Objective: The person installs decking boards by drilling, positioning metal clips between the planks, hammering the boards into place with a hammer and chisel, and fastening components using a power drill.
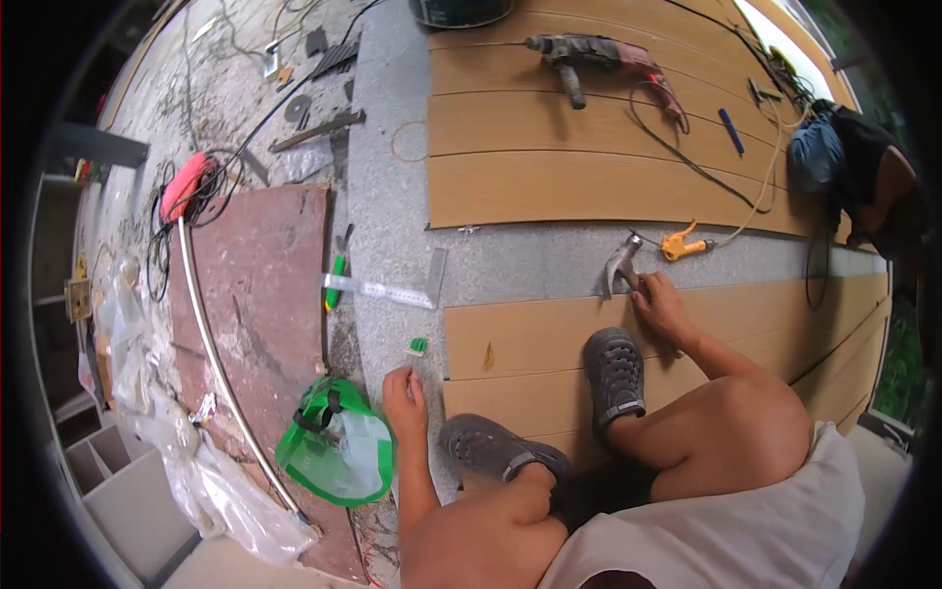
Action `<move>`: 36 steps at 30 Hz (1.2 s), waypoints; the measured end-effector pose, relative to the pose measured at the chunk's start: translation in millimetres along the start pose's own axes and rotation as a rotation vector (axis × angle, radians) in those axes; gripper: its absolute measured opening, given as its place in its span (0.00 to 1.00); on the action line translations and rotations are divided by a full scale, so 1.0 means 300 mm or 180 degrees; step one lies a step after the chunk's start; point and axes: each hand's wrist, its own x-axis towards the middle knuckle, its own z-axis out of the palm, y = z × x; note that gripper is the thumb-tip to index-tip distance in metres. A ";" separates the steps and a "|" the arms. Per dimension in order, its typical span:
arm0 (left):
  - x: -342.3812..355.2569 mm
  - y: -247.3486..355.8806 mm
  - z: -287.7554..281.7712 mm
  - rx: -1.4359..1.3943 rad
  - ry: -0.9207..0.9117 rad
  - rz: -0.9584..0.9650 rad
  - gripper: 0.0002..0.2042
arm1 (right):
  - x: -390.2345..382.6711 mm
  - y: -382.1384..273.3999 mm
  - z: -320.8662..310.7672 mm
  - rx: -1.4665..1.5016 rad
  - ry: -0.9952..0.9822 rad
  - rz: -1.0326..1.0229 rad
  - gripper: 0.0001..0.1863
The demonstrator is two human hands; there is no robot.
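Note:
My right hand (663,306) grips a hammer (620,263) whose metal head rests at the top edge of the near tan wood panel (530,339). My left hand (404,395) lies flat on the grey stone floor beside that panel's left edge, fingers spread, just right of a green and clear bag (339,447). A small green piece (419,346) sits on the floor a little above it. I crouch on the panel in dark clogs (614,373).
A metal square ruler (392,291) and a green-handled tool (336,280) lie left of the panel. A power drill (601,57), an orange air gun (684,245) with hose and a blue marker (731,131) rest on the far panels. Another person (863,172) crouches at right. Cables and a white pipe (221,373) lie left.

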 end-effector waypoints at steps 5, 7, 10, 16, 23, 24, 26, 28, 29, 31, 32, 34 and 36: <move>-0.240 -0.117 -0.105 0.0041 -0.0141 -0.0868 0.12 | 0.009 0.036 0.127 0.0181 0.0156 -0.0313 0.15; -0.238 0.016 -0.150 0.0438 -0.0390 -0.0966 0.22 | -0.031 0.083 0.107 0.0207 0.0687 -0.0566 0.16; -0.263 0.068 -0.115 0.0512 -0.0445 -0.0867 0.21 | -0.147 0.063 0.029 0.0271 0.0665 -0.0590 0.18; -0.153 0.116 -0.104 0.0671 -0.0510 -0.0696 0.20 | -0.569 0.090 -0.097 0.0796 -0.1616 0.1132 0.18; -0.060 0.167 -0.108 0.0732 -0.0639 -0.0640 0.19 | -0.600 -0.262 -0.054 0.1506 -0.2643 0.0676 0.18; -0.083 0.170 -0.131 0.0821 -0.0656 -0.0644 0.19 | -0.586 -0.268 -0.050 0.1571 -0.2661 0.0643 0.18; -0.064 0.168 -0.136 0.0770 -0.0678 -0.0664 0.19 | -0.600 -0.245 -0.078 0.1667 -0.2650 0.0634 0.18; -0.065 0.141 -0.181 0.0770 -0.0645 -0.0730 0.18 | -0.617 -0.215 -0.102 0.1733 -0.2656 0.0704 0.18; -0.078 0.127 -0.207 0.0757 -0.0638 -0.0782 0.18 | -0.641 -0.196 -0.133 0.1754 -0.2656 0.0800 0.17; -0.115 0.139 -0.240 0.0695 -0.0639 -0.0876 0.18 | -0.680 -0.143 -0.200 0.1781 -0.2675 0.1071 0.17; -0.126 0.151 -0.242 0.0608 -0.0666 -0.0923 0.18 | -0.697 -0.139 -0.248 0.1770 -0.2671 0.1207 0.17; -0.168 0.171 -0.254 0.0491 -0.0661 -0.1054 0.18 | -0.704 -0.152 -0.297 0.1749 -0.2737 0.1286 0.17; -0.196 0.177 -0.266 0.0399 -0.0646 -0.1166 0.17 | -0.691 -0.161 -0.331 0.1713 -0.2799 0.1315 0.17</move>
